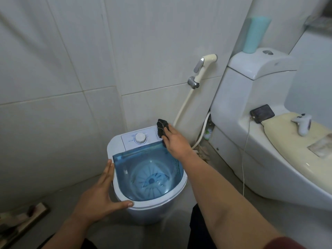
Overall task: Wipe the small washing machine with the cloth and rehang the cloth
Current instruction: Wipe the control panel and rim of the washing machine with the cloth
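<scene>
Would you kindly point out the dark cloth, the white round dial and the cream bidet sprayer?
dark cloth (162, 128): head view, on its bunched middle.
white round dial (140, 137): head view, on its top face.
cream bidet sprayer (204, 66): head view, on its handle.

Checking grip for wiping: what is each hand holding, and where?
Right hand presses the dark cloth at its near end. Left hand braces the washing machine rim.

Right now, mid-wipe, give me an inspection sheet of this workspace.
Surface: grey floor, tiled walls.
Job's things: small washing machine, blue lid shut; dark cloth on its back right corner.
Clutter: game controller and dark pouch on toilet; teal bottle on the tank.
Grippers: right hand presses the cloth; left hand braces the rim.
Cables: thin wire from the pouch; sprayer hose.
Surroundings: brush lower left.
</scene>
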`<state>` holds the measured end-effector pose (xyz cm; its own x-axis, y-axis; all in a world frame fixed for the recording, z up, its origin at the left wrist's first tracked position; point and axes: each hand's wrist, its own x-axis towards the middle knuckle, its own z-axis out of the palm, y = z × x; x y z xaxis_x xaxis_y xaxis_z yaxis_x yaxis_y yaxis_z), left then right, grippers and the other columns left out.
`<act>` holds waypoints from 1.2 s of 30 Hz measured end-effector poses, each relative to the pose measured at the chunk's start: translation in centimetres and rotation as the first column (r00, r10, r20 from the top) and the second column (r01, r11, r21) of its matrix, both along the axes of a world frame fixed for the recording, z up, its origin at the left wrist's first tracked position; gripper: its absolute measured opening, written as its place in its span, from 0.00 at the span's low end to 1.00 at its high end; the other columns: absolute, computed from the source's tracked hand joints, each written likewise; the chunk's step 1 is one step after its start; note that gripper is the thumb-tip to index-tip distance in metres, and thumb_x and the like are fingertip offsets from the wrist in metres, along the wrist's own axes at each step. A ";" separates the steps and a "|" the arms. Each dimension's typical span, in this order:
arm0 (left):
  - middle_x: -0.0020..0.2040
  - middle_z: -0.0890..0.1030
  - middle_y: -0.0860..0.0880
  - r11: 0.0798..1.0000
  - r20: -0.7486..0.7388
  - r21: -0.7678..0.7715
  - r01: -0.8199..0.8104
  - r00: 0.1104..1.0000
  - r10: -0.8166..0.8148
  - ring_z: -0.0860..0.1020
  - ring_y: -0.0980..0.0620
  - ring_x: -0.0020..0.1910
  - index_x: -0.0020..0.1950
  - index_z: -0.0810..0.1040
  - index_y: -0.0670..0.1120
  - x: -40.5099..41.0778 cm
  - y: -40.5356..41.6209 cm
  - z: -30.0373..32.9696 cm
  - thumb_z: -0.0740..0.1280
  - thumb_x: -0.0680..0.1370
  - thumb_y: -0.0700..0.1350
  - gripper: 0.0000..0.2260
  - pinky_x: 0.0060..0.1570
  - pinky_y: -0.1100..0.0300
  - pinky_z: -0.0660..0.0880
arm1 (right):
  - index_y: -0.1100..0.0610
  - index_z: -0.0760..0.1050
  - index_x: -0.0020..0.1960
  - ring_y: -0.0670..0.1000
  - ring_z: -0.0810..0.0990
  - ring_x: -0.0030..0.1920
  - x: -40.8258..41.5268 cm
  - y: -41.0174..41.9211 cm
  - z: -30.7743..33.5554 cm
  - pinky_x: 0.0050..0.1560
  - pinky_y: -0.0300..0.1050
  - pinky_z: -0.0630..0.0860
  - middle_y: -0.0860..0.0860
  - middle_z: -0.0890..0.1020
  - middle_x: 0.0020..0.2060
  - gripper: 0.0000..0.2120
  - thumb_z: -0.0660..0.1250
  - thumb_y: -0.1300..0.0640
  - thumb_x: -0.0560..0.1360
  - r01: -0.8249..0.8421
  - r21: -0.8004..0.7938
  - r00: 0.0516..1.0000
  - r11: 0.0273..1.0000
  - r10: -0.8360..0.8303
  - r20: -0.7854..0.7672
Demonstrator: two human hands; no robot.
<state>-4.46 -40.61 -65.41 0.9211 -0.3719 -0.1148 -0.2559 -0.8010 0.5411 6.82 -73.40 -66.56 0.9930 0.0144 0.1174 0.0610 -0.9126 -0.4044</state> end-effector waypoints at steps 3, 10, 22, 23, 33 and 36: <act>0.78 0.31 0.73 1.000 -0.017 -0.004 0.001 1.000 -0.001 0.53 0.67 0.76 0.80 0.30 0.65 0.2 -0.1 0.2 0.70 0.58 0.81 0.65 0.70 0.53 0.73 | 0.59 0.65 0.78 0.56 0.65 0.77 -0.7 -0.5 -0.1 0.77 0.50 0.64 0.56 0.64 0.79 0.24 0.58 0.50 0.85 0.053 0.099 0.998 0.994 -0.051 -0.028; 0.78 0.30 0.71 1.000 -0.084 -0.025 0.015 0.996 -0.017 0.50 0.64 0.79 0.80 0.30 0.64 0.6 -0.1 1.4 0.72 0.59 0.79 0.65 0.71 0.52 0.72 | 0.54 0.75 0.72 0.56 0.78 0.66 -3.6 -1.5 1.0 0.67 0.47 0.74 0.49 0.77 0.70 0.19 0.60 0.52 0.83 0.133 0.253 0.989 0.958 -0.113 -0.093; 0.78 0.32 0.74 1.000 -0.050 -0.025 -0.002 0.999 0.000 0.45 0.66 0.80 0.81 0.33 0.64 0.2 0.0 -1.3 0.76 0.60 0.75 0.65 0.78 0.52 0.61 | 0.55 0.80 0.65 0.58 0.82 0.57 -7.6 -1.8 0.6 0.60 0.51 0.77 0.54 0.85 0.57 0.15 0.61 0.54 0.83 0.170 0.367 0.985 0.914 -0.165 -0.044; 0.77 0.32 0.75 1.000 -0.061 -0.025 -0.012 0.998 0.010 0.43 0.68 0.79 0.82 0.34 0.64 0.2 0.0 -1.4 0.75 0.59 0.76 0.65 0.79 0.53 0.58 | 0.55 0.81 0.65 0.58 0.82 0.57 -8.3 -1.7 0.4 0.60 0.50 0.77 0.54 0.85 0.57 0.15 0.61 0.54 0.83 0.166 0.381 0.985 0.910 -0.169 -0.026; 0.80 0.35 0.70 0.999 -0.090 -0.033 -0.033 0.996 0.030 0.39 0.71 0.79 0.82 0.36 0.65 0.4 -0.1 -1.8 0.73 0.54 0.80 0.67 0.81 0.55 0.51 | 0.58 0.78 0.68 0.53 0.79 0.64 -12.6 -0.2 -1.7 0.66 0.39 0.71 0.51 0.80 0.67 0.16 0.62 0.58 0.82 0.208 0.499 0.942 0.841 -0.309 0.129; 0.79 0.34 0.72 1.000 -0.071 -0.018 -0.015 0.997 0.014 0.41 0.68 0.80 0.76 0.33 0.71 0.2 -0.2 -1.5 0.71 0.54 0.82 0.64 0.80 0.57 0.52 | 0.55 0.75 0.72 0.50 0.74 0.70 -14.2 0.7 -2.2 0.69 0.34 0.64 0.51 0.75 0.73 0.18 0.62 0.56 0.83 0.289 0.540 0.916 0.790 -0.393 0.085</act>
